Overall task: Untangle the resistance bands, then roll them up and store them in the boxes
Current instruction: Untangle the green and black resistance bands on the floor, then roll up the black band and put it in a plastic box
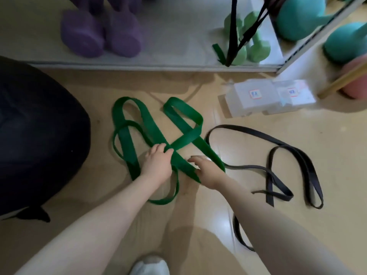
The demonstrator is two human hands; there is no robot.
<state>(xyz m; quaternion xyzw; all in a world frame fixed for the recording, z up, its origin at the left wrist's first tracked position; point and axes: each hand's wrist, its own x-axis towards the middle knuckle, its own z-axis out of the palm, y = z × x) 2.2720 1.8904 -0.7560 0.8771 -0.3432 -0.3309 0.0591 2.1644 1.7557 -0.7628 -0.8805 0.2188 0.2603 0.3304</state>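
A wide green resistance band (184, 114) lies in crossing loops on the tan floor. My left hand (157, 162) grips it where its strands cross, fingers curled over the band. My right hand (205, 168) rests on the band's near end just to the right, fingers bent down onto it; whether it pinches the band is unclear. A thin black resistance band (278, 147) lies looped on the floor to the right, one stretch running under my right forearm. Two clear plastic boxes (256, 96) with small labels sit at the back right.
A low grey shelf (158, 62) at the back carries purple dumbbells (99, 32) and green dumbbells (256, 48). Teal kettlebells (297, 18) stand at the upper right. A large dark cushion (35, 135) fills the left. My white shoe (150, 265) shows at the bottom.
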